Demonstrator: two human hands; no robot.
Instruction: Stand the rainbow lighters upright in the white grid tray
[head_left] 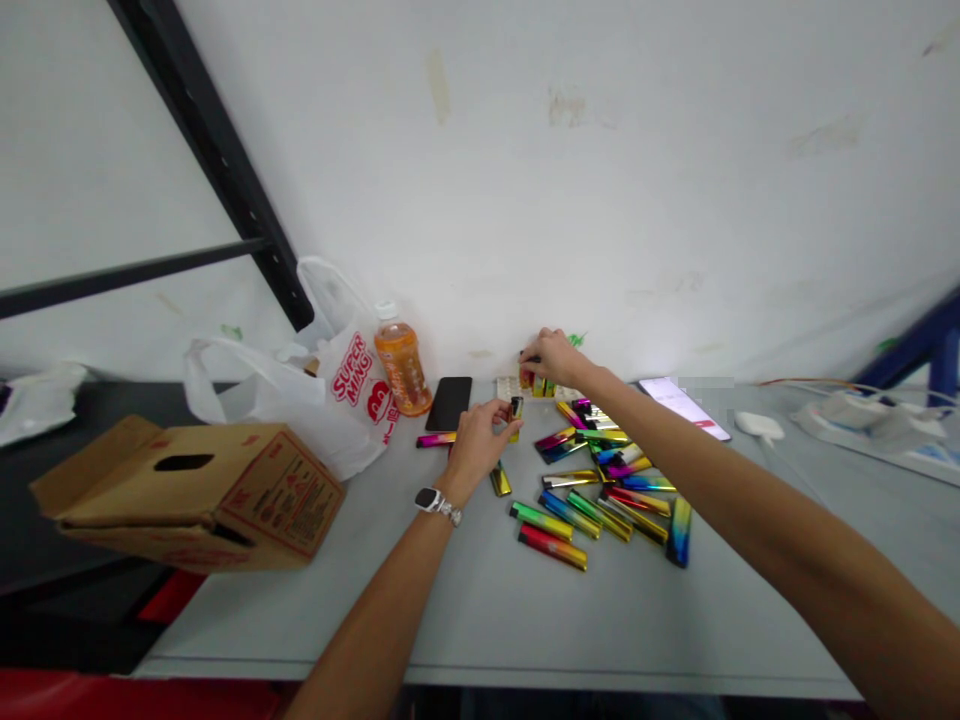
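My left hand (480,440), with a watch on its wrist, pinches a small yellow lighter (516,408) with a dark top, held upright. Beyond it, my right hand (551,358) has its fingers closed on a lighter (526,374) over a pale tray (508,387) by the wall. Part of that lighter is hidden by the fingers. More lighters (545,386) stand in the tray beneath the right hand. Many shiny coloured lighters lie in a loose pile under and beside the right forearm, among them a red one (553,547). A gold lighter (500,479) lies near my left hand.
A black phone (450,404), an orange drink bottle (403,362), a white plastic bag (330,390) and an open cardboard box (187,490) are on the left. To the right lie a lit phone (684,408), a white charger (759,426) and a power strip (885,425).
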